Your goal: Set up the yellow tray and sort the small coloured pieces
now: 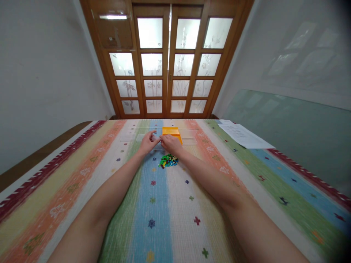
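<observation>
My left hand [148, 143] and my right hand [171, 144] meet over the middle of the table, fingertips touching or nearly so. The left fingers are bent, with a gap showing between index finger and thumb. On the right, the fingers are pressed together in a pinch. Whatever lies between the fingertips is too small and hidden to name. Just in front of the hands is a loose pile of tiny toy bricks [168, 161] in green, blue, yellow and dark colours. A yellow open tray [170, 130] stands right behind my right hand, which covers part of it.
Clear plastic trays or sheets [189, 136] lie on both sides of the yellow tray. A striped, patterned tablecloth [153, 204] covers the table. White papers [241, 135] rest at the right edge. Beyond the table are wooden doors with glass panes [161, 62].
</observation>
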`<move>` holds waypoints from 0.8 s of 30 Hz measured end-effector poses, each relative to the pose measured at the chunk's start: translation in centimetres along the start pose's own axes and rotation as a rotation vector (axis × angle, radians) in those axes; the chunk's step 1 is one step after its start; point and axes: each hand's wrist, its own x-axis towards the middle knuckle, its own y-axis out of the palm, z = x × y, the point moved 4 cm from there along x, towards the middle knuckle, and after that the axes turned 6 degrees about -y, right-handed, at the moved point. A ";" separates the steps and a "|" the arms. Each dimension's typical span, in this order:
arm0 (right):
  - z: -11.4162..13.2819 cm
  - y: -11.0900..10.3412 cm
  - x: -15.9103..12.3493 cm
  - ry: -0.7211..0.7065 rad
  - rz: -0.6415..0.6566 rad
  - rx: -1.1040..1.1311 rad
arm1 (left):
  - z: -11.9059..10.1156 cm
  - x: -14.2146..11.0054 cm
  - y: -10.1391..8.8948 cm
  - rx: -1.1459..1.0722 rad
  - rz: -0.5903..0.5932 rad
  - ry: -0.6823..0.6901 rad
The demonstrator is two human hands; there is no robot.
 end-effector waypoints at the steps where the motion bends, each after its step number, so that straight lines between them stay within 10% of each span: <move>1: 0.1 0.2 -0.1 0.002 0.001 -0.010 | 0.0 0.0 0.1 -0.004 -0.013 -0.011; 24: -4.8 0.0 -0.4 0.342 -0.323 0.474 | -0.8 -0.9 1.4 -0.351 0.284 -0.052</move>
